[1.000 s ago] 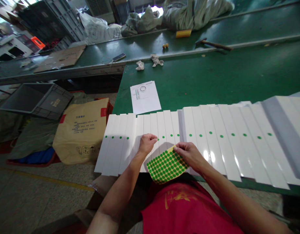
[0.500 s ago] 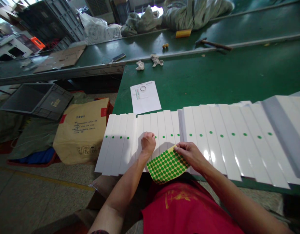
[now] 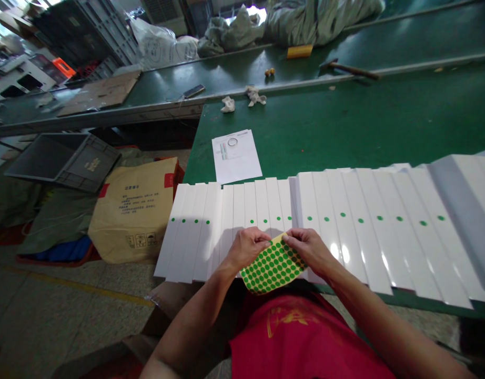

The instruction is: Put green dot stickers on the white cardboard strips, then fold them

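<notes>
A yellow sheet of green dot stickers (image 3: 272, 267) is held over the near table edge. My right hand (image 3: 307, 247) pinches its top right corner. My left hand (image 3: 248, 246) has its fingers curled at the sheet's top left edge, thumb and finger pinched on it. Behind both hands a long row of overlapping white panels (image 3: 345, 221) lies on the green table (image 3: 345, 126). Most panels carry one green dot in a line; two panels just above my left hand show none.
A printed paper with a small ring (image 3: 236, 155) lies behind the panels. Left of the table on the floor are a brown cardboard box (image 3: 138, 210) and a grey crate (image 3: 63, 160). A second green bench behind holds rags, a phone (image 3: 194, 91) and a hammer (image 3: 351, 68).
My left hand left the white panel where it was pressing and came back down to the sticker sheet's top edge. A dot now shows on that panel. My right hand stayed put.
</notes>
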